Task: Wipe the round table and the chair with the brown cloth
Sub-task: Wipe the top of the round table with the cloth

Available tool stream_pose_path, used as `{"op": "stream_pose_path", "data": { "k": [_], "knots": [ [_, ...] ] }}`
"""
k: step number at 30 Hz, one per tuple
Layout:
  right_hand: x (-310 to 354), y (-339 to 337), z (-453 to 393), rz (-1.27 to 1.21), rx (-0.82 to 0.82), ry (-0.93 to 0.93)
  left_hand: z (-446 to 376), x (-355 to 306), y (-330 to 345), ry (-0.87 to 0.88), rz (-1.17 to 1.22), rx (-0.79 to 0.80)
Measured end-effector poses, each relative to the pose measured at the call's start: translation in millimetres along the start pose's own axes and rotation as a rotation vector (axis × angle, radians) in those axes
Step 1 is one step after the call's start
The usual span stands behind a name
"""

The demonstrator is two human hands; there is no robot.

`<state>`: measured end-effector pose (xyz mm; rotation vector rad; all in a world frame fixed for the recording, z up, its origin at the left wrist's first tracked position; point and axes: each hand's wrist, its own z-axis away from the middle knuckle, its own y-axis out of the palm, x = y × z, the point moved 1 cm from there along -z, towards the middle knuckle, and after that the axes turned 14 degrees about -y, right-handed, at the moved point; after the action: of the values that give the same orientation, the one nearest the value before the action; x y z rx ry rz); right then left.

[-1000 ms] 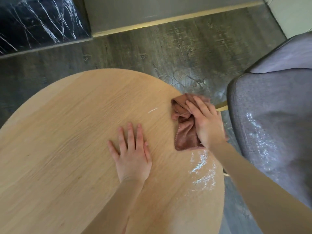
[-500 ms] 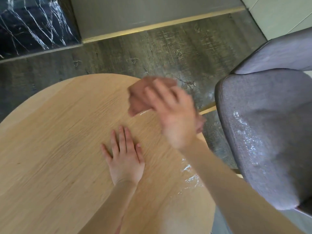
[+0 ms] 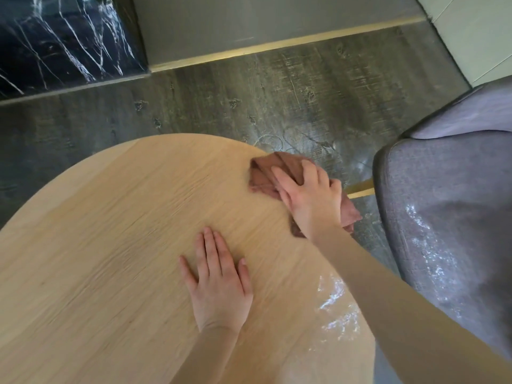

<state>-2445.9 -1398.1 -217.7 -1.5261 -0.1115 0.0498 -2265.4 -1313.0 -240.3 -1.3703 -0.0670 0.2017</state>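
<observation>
The round light-wood table [image 3: 110,245] fills the lower left of the view. My right hand [image 3: 310,200] presses the crumpled brown cloth [image 3: 266,173] onto the table's far right edge, with part of the cloth hanging past the rim. My left hand [image 3: 219,281] lies flat on the tabletop, fingers spread, holding nothing. The grey fabric chair [image 3: 448,217] stands to the right of the table, with wet shiny streaks on its seat. A wet patch [image 3: 335,309] glistens on the table near its right rim.
Dark wood-look floor [image 3: 249,101] surrounds the table. A black marble panel [image 3: 55,37] and a grey wall base with a gold strip [image 3: 277,42] run along the back. A gold chair leg [image 3: 360,188] shows between table and chair.
My right hand lifted the cloth off the table and swung it left, then came back down pressing it at the far right edge. My left hand stayed flat.
</observation>
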Motion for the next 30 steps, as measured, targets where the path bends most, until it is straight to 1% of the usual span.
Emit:
{"op": "stream_pose_path", "data": {
  "k": [4,5,6,7,8,9,10,11,12,14,16,18,19,20,22,24,25,26,27,28,29,30],
  "knots": [
    [-34,-3,4,0.038,-0.022,-0.003,1,0,1,-0.002,-0.019,-0.014],
    [-40,-6,5,0.046,-0.023,0.060,2,0,1,0.003,-0.018,-0.014],
    [-45,-8,6,0.050,-0.065,0.152,2,0,2,0.008,-0.018,-0.012],
    [-48,-13,8,0.045,-0.141,0.246,2,0,2,0.008,-0.020,-0.014],
    [-46,-21,10,0.023,-0.243,0.313,2,-1,2,0.007,-0.021,-0.018],
    [-40,-30,11,0.005,-0.346,0.341,2,-1,1,0.008,-0.020,-0.025],
    [-30,-40,13,-0.003,-0.442,0.317,3,-2,1,0.009,-0.015,-0.032],
    [-15,-47,15,-0.020,-0.497,0.248,3,-2,0,0.009,-0.011,-0.040],
    [3,-53,18,-0.048,-0.515,0.159,2,-2,1,0.007,-0.008,-0.047],
    [40,-51,35,-0.070,-0.441,0.002,2,-3,1,-0.007,-0.002,-0.051],
    [62,-32,63,-0.101,-0.286,-0.101,1,-2,2,-0.009,0.004,-0.062],
    [62,-9,97,-0.058,-0.136,-0.135,2,-1,2,-0.002,0.004,-0.054],
    [52,-2,110,-0.029,-0.082,-0.123,2,0,1,-0.002,0.001,-0.047],
    [37,1,119,-0.007,-0.041,-0.084,2,-1,0,-0.008,0.000,-0.043],
    [-1,-5,128,-0.025,0.068,0.075,2,-1,-2,-0.019,0.000,-0.031],
    [-49,-12,137,-0.069,0.090,0.331,3,-1,-3,-0.020,0.000,-0.021],
    [-67,-17,140,-0.090,0.060,0.461,4,-1,-3,-0.020,-0.004,-0.010],
    [-78,-24,141,-0.080,-0.022,0.552,4,-2,-4,-0.019,-0.009,-0.001],
    [-75,-34,143,-0.049,-0.165,0.571,3,-3,-4,-0.018,-0.012,0.004],
    [-65,-42,143,-0.043,-0.285,0.529,3,-3,-4,-0.021,-0.012,0.007],
    [-50,-47,144,-0.034,-0.390,0.446,4,-4,-5,-0.023,-0.010,0.016],
    [-29,-51,143,-0.035,-0.442,0.360,4,-4,-5,-0.023,-0.006,0.026]
  ]
}}
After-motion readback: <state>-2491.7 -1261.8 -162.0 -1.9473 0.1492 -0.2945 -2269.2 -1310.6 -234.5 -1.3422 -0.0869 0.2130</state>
